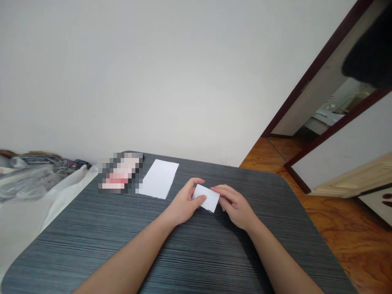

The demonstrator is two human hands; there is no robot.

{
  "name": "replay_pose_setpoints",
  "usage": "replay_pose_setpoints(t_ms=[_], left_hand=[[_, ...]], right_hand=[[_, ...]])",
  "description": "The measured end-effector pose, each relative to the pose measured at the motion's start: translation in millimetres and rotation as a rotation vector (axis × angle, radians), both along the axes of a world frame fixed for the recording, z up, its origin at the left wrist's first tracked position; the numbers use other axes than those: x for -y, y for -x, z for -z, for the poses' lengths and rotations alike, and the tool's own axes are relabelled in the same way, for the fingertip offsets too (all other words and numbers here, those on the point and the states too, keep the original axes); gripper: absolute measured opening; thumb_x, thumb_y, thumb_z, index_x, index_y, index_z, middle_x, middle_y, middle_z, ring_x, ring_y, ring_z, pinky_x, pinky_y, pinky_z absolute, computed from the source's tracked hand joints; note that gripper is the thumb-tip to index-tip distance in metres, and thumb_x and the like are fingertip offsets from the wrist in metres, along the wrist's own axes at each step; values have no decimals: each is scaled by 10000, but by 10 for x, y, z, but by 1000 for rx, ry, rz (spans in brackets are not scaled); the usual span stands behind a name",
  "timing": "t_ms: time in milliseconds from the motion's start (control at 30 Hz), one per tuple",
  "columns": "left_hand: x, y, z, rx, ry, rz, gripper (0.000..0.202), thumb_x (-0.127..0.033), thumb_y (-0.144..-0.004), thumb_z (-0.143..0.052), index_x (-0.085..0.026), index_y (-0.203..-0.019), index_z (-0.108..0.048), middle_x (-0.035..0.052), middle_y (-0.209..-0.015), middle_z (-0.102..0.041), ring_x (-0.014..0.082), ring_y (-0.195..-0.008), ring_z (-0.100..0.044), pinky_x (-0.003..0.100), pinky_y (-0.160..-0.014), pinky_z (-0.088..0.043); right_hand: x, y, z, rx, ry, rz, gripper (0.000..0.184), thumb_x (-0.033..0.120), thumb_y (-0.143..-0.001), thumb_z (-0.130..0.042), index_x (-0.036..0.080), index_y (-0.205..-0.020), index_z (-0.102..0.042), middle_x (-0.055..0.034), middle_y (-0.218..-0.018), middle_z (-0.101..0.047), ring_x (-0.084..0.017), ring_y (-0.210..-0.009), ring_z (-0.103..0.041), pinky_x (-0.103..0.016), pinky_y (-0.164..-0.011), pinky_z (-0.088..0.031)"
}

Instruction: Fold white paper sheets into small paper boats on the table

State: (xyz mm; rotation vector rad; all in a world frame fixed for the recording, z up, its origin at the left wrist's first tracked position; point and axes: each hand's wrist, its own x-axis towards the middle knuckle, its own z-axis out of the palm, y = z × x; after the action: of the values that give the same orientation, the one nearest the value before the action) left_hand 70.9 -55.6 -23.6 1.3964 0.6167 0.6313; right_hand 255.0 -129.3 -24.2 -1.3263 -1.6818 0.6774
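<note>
A small folded piece of white paper (210, 199) is held just above the dark table, tilted toward me. My left hand (186, 201) grips its left side, thumb on the near face and the other fingers behind. At the paper's right edge, my right hand (234, 204) has its fingers bent and closed on the upper right corner; part of its fingertips is hidden behind the sheet. Beyond my left hand lies a larger white paper stack (159, 179), flat on the table.
The dark wood-grain table (196, 257) has rounded corners and meets a white wall at the back. A blurred-out pinkish object (121, 173) lies at its far left. Bedding and plastic wrap (36, 175) are left of the table; a doorway and wooden floor (346, 228) are right.
</note>
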Motion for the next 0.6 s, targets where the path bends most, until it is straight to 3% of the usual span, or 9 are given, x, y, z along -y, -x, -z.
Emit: replay_pose_setpoints(t_ms=[67, 167, 233, 333, 433, 600], left_hand=[[9, 0, -25, -3, 2, 25, 417, -248, -801, -552, -198, -1180, -386, -21, -723, -534, 96, -613, -484, 206, -557, -364], [11, 10, -60, -18, -25, 36, 372, -306, -820, -531, -189, -1160, -438, 2, -777, -557, 103, -628, -494, 221, -576, -392], [2, 24, -83, -27, -74, 29, 329, -357, -848, -483, -169, -1118, -500, 35, -856, -577, 111, -654, -511, 245, -621, -419], [-10, 39, -110, -42, -161, 30, 349, -391, -876, -425, -143, -1077, -566, 69, -928, -595, 127, -692, -535, 272, -684, -429], [-6, 32, -120, -55, -190, 72, 316, -371, -849, -486, -136, -1030, -595, 57, -870, -619, 142, -721, -548, 261, -685, -421], [10, 17, -112, -140, -180, 83, 277, -350, -846, -475, -124, -866, -634, 44, -732, -643, 148, -671, -560, 242, -629, -410]], right_hand=[[-6, -12, -18, 65, -66, -27, 285, 182, -874, -459, 261, -1081, -637, -70, -1082, -598, -197, -963, -563, -353, -845, -451], [-7, -29, -30, 98, -110, 20, 260, 177, -866, -472, 266, -1015, -666, -67, -1080, -595, -214, -1016, -542, -371, -873, -437], [0, -33, -43, 88, -103, 87, 219, 196, -862, -488, 253, -961, -675, -68, -1061, -590, -212, -976, -552, -356, -840, -449], [13, -21, -75, 71, -48, 158, 171, 231, -863, -499, 214, -816, -663, -53, -835, -596, -182, -778, -567, -302, -713, -458], [16, 6, -98, 62, 18, 175, 218, 249, -863, -498, 193, -688, -616, -22, -681, -538, -152, -655, -529, -258, -608, -423], [7, 45, -67, -11, 114, 140, 225, 271, -850, -508, 182, -663, -595, -8, -662, -541, -128, -600, -514, -226, -547, -400]])
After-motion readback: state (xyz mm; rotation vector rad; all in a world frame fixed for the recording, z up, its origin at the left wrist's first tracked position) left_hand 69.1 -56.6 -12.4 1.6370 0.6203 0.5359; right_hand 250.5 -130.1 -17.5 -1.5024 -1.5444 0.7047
